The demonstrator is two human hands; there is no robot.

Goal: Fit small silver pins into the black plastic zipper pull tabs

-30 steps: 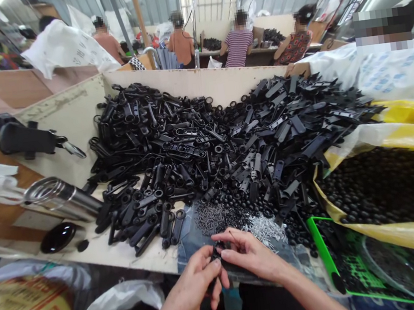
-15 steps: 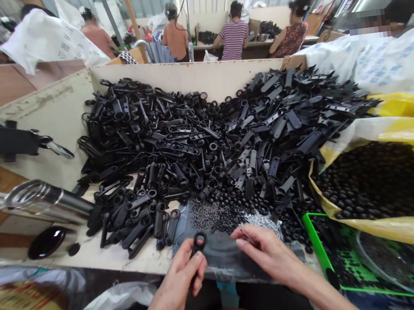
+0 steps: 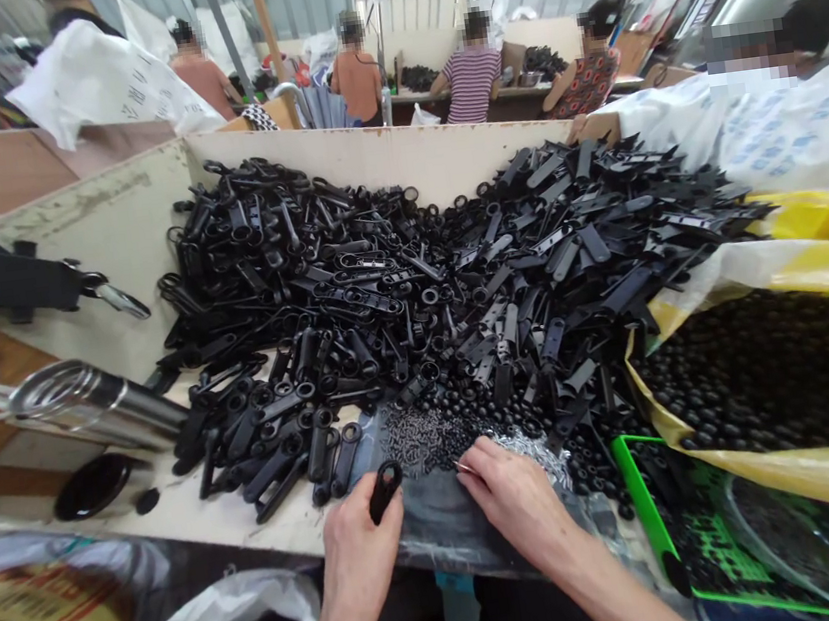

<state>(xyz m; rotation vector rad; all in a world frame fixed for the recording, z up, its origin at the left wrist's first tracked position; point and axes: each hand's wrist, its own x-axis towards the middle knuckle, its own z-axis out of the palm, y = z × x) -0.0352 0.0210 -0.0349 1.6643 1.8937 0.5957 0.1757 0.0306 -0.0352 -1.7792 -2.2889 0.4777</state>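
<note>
You've got one black plastic loop [image 3: 385, 490] clamped in your left hand [image 3: 358, 559], fingers and thumb closed around its lower end, its long axis leaning up and to the right, toward your other hand. Your right hand [image 3: 517, 499] is the nearer one to the metal: thumb and forefinger pressed together on what looks like one thin silver pin [image 3: 464, 467], its tip pointing left at the loop. So that's one loop, one pin, two hands, close together but not touching. Just past your right hand sits a heap of silver pins [image 3: 530, 455], and to its left a heap of grey screws [image 3: 419, 439]. Behind them, a great pile of black plastic clips [image 3: 412, 291], far too many to count, fills the board. Off to your right, a yellow sack of black beads [image 3: 762, 374].
</note>
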